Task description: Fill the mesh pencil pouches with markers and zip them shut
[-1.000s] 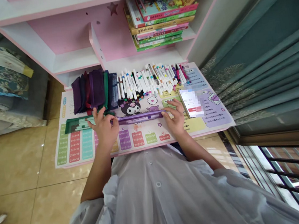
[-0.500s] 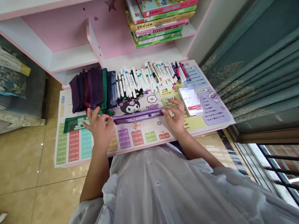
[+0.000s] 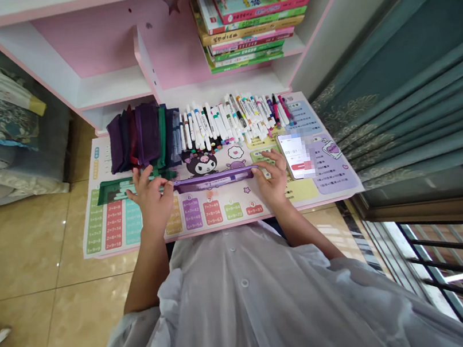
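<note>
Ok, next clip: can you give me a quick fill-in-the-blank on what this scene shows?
1. The flat pouch between the person's left hand and right hand is ____.
2. The lit screen beside the right hand belongs to a ____.
3. The markers lie on a mat printed with ____ tables.

Missing words: purple; phone; multiplication.
</note>
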Motion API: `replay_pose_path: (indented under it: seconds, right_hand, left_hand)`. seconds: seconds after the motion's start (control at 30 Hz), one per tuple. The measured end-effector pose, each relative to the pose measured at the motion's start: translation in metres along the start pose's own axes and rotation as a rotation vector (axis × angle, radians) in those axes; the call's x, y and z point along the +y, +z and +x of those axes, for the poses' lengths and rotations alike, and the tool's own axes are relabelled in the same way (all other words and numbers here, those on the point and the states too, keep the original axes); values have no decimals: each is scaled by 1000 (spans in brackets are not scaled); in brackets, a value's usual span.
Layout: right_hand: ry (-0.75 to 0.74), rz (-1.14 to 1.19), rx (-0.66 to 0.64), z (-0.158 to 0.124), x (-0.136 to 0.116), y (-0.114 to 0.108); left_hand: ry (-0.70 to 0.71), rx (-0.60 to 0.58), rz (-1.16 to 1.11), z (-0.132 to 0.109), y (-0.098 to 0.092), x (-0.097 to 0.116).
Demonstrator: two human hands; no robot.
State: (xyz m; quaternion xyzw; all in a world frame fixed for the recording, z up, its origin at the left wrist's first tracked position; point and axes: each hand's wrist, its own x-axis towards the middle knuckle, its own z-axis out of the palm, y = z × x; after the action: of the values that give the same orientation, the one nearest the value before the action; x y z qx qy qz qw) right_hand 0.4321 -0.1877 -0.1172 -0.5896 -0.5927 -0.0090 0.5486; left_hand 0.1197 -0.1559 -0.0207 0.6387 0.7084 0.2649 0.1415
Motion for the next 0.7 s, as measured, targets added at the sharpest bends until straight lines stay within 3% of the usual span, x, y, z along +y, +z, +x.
replay_pose_path:
  seconds: [0.33, 0.7]
  right_hand:
    - [22, 35, -43, 1, -1, -2]
    - [39, 75, -75, 1, -1, -6]
  left_hand:
    - [-25, -4, 29, -6, 4, -4]
    - [91, -4, 114, -20, 9, -12]
